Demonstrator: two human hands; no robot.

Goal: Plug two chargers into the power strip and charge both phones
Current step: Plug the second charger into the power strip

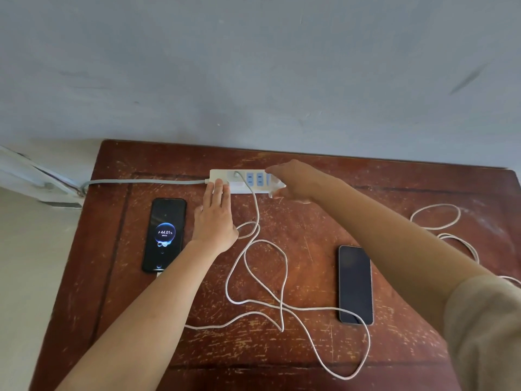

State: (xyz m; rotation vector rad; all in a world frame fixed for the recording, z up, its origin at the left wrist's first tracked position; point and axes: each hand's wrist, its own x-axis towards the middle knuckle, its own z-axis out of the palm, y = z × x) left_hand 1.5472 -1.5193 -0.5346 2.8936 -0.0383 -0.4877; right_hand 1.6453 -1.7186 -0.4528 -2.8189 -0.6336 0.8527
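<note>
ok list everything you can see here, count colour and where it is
table: 1, worn reddish-brown wood, fills the lower frame
power strip: 1, white with blue sockets, far middle of the table
grey cord: 1, runs left from the strip off the table edge
lit phone: 1, black, left side, screen shows 44.01%
dark phone: 1, black, right side, screen off
looped cable: 1, white, from the strip across the middle
second cable: 1, white, coiled at far right
wall: 1, grey-blue, behind the table
left hand: flat, fingertips on the strip
right hand: at the strip's right end, holding something white, blurred
</note>
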